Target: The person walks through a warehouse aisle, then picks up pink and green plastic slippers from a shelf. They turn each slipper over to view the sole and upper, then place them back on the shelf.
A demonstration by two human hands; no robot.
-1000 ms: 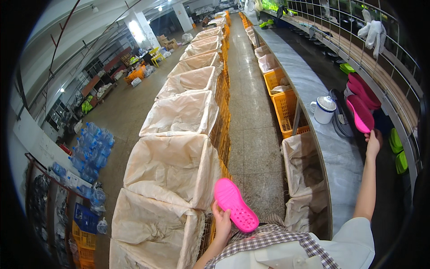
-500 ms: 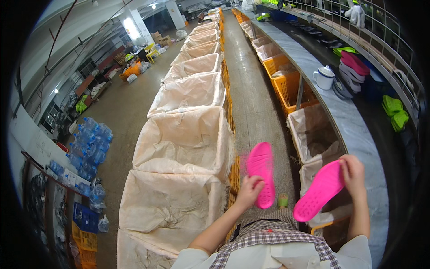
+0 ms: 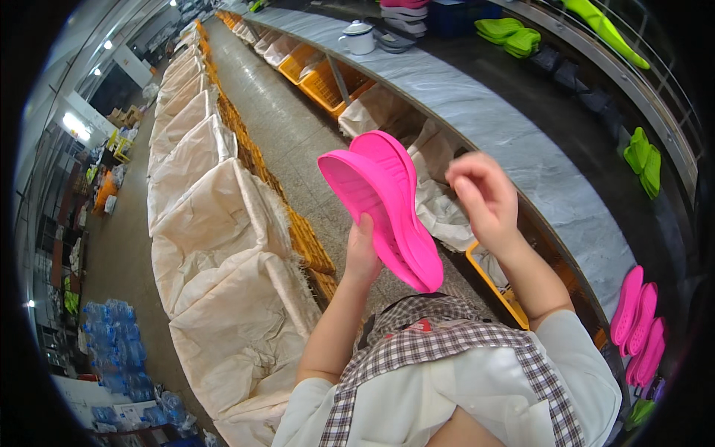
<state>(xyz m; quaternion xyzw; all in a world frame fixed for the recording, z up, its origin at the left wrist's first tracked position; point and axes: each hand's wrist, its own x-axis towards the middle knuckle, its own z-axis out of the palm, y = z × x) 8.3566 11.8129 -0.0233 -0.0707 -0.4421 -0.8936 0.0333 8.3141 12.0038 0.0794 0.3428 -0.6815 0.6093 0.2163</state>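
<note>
My left hand point(image 3: 363, 252) grips two bright pink shoe soles together, thumb on the face of the nearer one. The nearer pink sole point(image 3: 357, 182) has a raised rim and ridges across its front part. Behind it, the second pink sole point(image 3: 392, 158) overlaps, partly hidden. To the right of the pair, my right hand point(image 3: 488, 201) is raised with fingers curled in and thumb close to them, apart from the soles. Nothing shows in it. Several more pink soles point(image 3: 640, 313) lie on the dark belt at the right.
Cloth-lined baskets point(image 3: 216, 201) run in a row at the left. A grey counter point(image 3: 477, 97) curves along the right, with lined baskets point(image 3: 439, 201) and an orange crate point(image 3: 328, 82) beneath. On it stands a white mug point(image 3: 359, 39). Green soles point(image 3: 643, 160) lie on the dark belt point(image 3: 581, 127).
The soles, one in each hand before, are now together in my left hand. My right hand has let go and moved left and up. The view has turned right.
</note>
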